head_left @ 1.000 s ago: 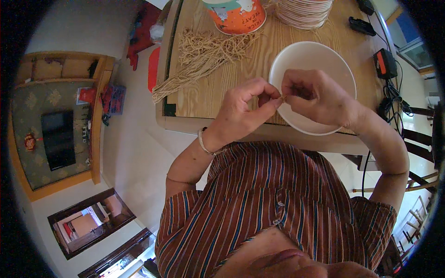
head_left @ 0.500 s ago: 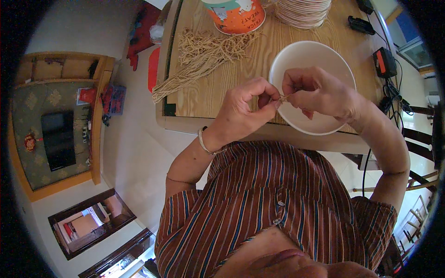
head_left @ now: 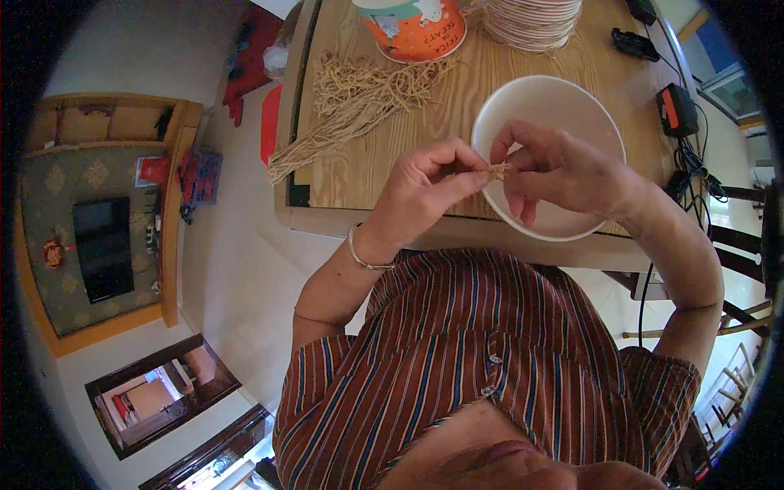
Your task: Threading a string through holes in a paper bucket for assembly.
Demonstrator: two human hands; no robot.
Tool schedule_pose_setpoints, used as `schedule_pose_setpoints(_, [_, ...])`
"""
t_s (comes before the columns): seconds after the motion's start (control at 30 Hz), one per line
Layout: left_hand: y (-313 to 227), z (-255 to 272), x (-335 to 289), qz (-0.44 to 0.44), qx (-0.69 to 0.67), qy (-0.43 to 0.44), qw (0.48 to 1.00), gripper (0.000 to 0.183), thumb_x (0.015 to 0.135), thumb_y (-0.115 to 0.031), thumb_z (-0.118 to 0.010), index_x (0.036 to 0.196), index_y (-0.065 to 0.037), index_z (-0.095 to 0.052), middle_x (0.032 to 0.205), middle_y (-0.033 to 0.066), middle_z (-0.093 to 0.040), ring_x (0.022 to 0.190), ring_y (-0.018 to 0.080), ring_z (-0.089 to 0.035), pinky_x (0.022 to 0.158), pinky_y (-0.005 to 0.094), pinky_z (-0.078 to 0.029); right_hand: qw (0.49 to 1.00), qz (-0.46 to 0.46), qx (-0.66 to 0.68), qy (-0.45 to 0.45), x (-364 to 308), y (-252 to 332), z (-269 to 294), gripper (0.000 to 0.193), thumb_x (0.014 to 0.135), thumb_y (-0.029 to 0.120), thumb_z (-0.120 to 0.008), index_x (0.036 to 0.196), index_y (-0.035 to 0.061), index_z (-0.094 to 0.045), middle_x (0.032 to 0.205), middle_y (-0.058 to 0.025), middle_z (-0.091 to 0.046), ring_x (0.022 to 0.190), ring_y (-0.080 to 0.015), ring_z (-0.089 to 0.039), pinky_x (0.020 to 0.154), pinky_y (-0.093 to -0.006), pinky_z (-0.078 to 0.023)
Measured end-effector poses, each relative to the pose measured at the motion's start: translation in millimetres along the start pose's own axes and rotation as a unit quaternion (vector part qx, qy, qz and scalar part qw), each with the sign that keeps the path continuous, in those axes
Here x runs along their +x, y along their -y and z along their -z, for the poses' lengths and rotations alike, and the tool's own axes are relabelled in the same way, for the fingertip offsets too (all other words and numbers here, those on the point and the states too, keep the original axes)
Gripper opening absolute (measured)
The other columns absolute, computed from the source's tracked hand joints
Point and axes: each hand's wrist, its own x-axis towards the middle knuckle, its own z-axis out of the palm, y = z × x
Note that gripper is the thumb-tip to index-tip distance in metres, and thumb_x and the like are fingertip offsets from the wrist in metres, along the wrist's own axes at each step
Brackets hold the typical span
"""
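Observation:
Over the near rim of a white bowl [head_left: 616, 131], both my hands meet at a small tan knot of twine [head_left: 498, 171]. My left hand [head_left: 429, 188] is closed, pinching the twine between thumb and index finger. My right hand [head_left: 563, 171] is curled around the twine's other side from above the bowl, its fingertips against the twine and its lower fingers hanging loosely. To the left of the bowl lies a loose bundle of tan twine strands [head_left: 367, 102], crinkled at the far end and straighter toward the table's left edge.
An orange and teal printed tub [head_left: 416, 33] stands behind the bundle. Beside it is a stack of coiled pale cord [head_left: 535, 20]. Along the table's right side lie a black box with an orange face [head_left: 678, 110] and tangled black cables [head_left: 690, 167]. The wooden table's [head_left: 441, 233] front edge is against me.
My right hand's fingers have shifted and loosened around the twine, with the lower ones dropping. More of the twine knot shows between my hands. My left hand keeps its pinch.

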Motion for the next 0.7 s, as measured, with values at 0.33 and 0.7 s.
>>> schedule_pose_setpoints(0.33, [2.7, -2.6, 0.1, 0.019, -0.082, -0.027, 0.996, 0.006, 0.088, -0.005, -0.064, 0.092, -0.002, -0.067, 0.078, -0.0015, -0.063, 0.069, 0.0047, -0.055, 0.061, 0.0202, -0.045, 0.972, 0.106, -0.199, -0.06, -0.1, -15.8, -6.1, 0.02, 0.088, 0.003, -0.055, 0.107, 0.0012, -0.048, 0.073, -0.0081, -0.064, 0.066, -0.0109, -0.061, 0.058, -0.028, -0.049])
schedule_pose_setpoints(0.7, [4.1, -3.9, -0.8, 0.01, -0.089, -0.048, 0.995, 0.007, 0.087, -0.005, -0.064, 0.092, -0.001, -0.067, 0.079, -0.001, -0.064, 0.068, 0.0049, -0.056, 0.062, 0.0202, -0.045, 0.987, 0.033, -0.152, -0.042, -8.0, 0.4, -4.9, 0.017, 0.091, 0.009, -0.056, 0.105, 0.0026, -0.048, 0.066, -0.0048, -0.064, 0.058, -0.0108, -0.06, 0.052, -0.0269, -0.048])
